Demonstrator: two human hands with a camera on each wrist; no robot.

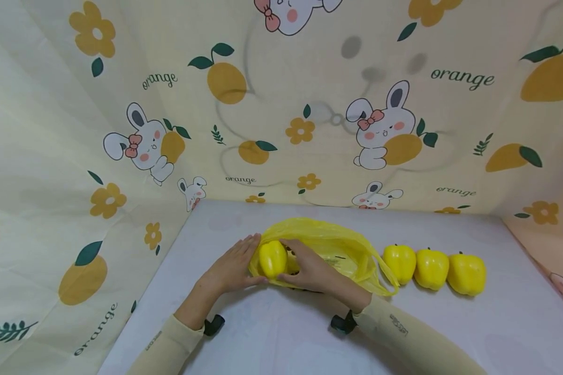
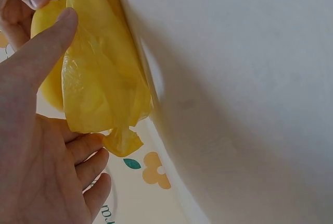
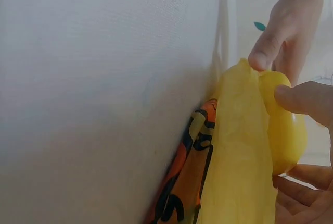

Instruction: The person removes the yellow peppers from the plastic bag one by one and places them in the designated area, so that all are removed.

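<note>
A yellow bell pepper [image 1: 273, 259] is at the left end of the mouth of a yellow plastic bag [image 1: 309, 229]. My right hand [image 1: 309, 267] grips this pepper from the right, thumb on the near side and fingers on the far side. At the bag's left end is my left hand [image 1: 238, 264], its fingers extended along the far rim and its thumb apart. In the left wrist view, that thumb [image 2: 49, 44] touches the bag near its rim, while the other fingers [image 2: 88, 169] lie loosely beside the bag's end.
Three more yellow bell peppers [image 1: 431, 268] stand in a row on the white table [image 1: 281, 333], right of the bag. The bag's handle loop [image 1: 386, 273] reaches close to the first of them. Behind the table hangs a patterned cloth [image 1: 281, 120], with another stretch at the left.
</note>
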